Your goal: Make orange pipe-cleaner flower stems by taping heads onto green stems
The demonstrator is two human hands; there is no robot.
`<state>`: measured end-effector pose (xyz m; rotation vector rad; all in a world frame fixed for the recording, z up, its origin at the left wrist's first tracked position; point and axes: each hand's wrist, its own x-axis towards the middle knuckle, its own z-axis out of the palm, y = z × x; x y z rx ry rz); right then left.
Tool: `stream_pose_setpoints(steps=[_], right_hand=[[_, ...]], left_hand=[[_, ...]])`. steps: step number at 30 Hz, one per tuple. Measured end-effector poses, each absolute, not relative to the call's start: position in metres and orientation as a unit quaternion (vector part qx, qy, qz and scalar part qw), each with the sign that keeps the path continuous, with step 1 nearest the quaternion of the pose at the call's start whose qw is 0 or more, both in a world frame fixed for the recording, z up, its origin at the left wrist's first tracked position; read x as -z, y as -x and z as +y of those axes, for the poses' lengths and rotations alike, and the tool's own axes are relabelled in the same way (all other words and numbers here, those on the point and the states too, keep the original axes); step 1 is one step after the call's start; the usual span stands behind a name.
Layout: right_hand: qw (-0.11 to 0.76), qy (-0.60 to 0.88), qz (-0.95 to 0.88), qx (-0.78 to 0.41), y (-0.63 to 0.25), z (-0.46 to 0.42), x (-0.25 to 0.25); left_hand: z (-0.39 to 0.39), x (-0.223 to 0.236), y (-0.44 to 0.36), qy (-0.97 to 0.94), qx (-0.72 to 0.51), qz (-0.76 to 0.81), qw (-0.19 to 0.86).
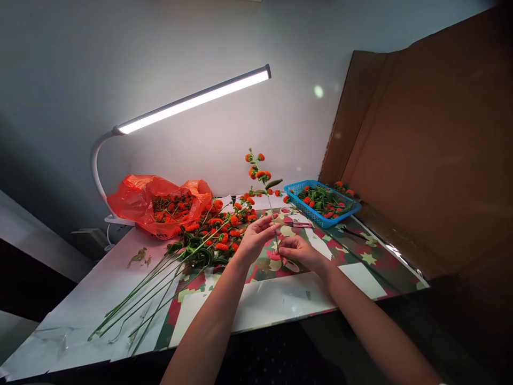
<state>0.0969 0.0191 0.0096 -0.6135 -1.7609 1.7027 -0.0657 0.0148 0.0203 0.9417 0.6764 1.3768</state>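
Upright in front of me stands an artificial flower stem (pixel 269 193) with several orange fuzzy blooms near its top and a dark green leaf. My left hand (pixel 258 236) closes its thumb and fingers round the middle of this stem. Lower down, my right hand (pixel 298 251) pinches the stem near its bottom end. Just beyond the hands lies a pair of small pink-handled snips (pixel 298 224), with a roll of tape (pixel 286 211) behind it. To the left of my left hand, finished-looking orange flower stems (pixel 218 235) lie in a heap, their long green stalks pointing toward me.
An orange plastic bag (pixel 132 200) full of orange blooms stands at the back left. A blue basket (pixel 326 220) at the back right holds green pieces and blooms. A lit lamp (pixel 196 100) reaches over the table (pixel 80 299). Cardboard (pixel 420 149) walls the right side.
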Motion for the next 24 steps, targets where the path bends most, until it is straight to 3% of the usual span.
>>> stream_pose_setpoints(steps=[24], right_hand=[[0.304,0.241,-0.671,-0.632,-0.0959,0.0199,-0.0059]], left_hand=[[0.0109,-0.0224,0.0635,-0.364,-0.565,0.28,0.686]])
